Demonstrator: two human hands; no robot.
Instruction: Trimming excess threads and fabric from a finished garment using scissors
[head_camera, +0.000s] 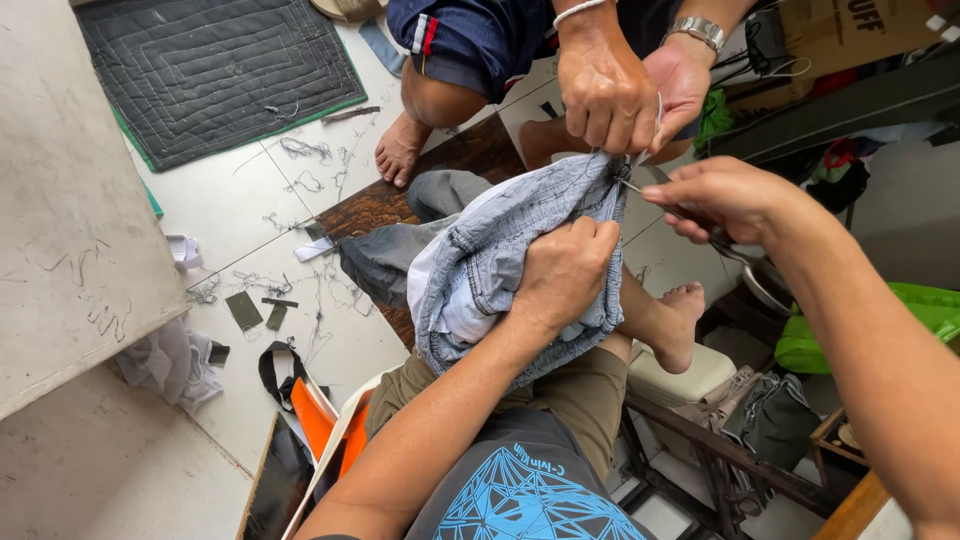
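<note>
The left hand is clenched into the bunched light-blue denim garment, which lies over the person's lap at the centre of the view, its top edge pulled up toward one o'clock. The right hand, at three o'clock from that top edge, grips one pair of scissors, the blades pointing to nine o'clock and meeting the cloth where it is drawn tight; the handles run out toward four o'clock, partly hidden behind the wrist. At twelve o'clock two more hands belong to a second person: the co-worker's nearer hand, wearing a pale bangle, pinches the same edge of denim from above, and the co-worker's other hand, with a metal wristwatch, lies just behind it, seemingly cupped around that hand. Three bare feet show: two of the co-worker's at eleven and twelve o'clock, and one foot at four o'clock from the left hand. Under the denim a second, darker grey garment spreads toward nine o'clock over a dark wooden board. Farther out, at ten o'clock, one quilted dark mat lies on the white tiled floor, scattered with loose threads and small cloth scraps. At three o'clock sits one bright green bag.
</note>
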